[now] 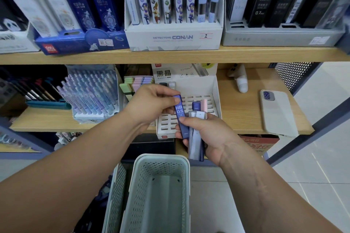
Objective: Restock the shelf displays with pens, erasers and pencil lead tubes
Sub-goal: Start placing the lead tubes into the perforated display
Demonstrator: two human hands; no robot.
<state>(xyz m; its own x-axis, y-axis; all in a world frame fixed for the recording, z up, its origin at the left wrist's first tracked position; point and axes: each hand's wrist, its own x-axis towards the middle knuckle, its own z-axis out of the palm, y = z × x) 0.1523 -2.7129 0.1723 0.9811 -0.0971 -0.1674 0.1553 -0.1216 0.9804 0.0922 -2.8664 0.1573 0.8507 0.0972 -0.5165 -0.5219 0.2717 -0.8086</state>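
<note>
Blue lead tube [181, 117] with white lettering; pale green perforated basket [161, 191].

Glossy plastic lead tube [181, 117], matt wood shelf [246, 111], perforated plastic basket [161, 191]

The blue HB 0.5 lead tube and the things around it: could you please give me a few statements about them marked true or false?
1. The left hand pinches the top of the blue HB 0.5 lead tube. True.
2. The right hand is empty. False: it holds a bundle of lead tubes, and its thumb touches the blue tube.
3. The white slotted display tray is full. False: most of its slots are empty.
4. A phone lies on the wooden shelf to the right of the tray. True.
5. The pale green basket sits on the shelf. False: it is below the hands, in front of the shelf.
</note>
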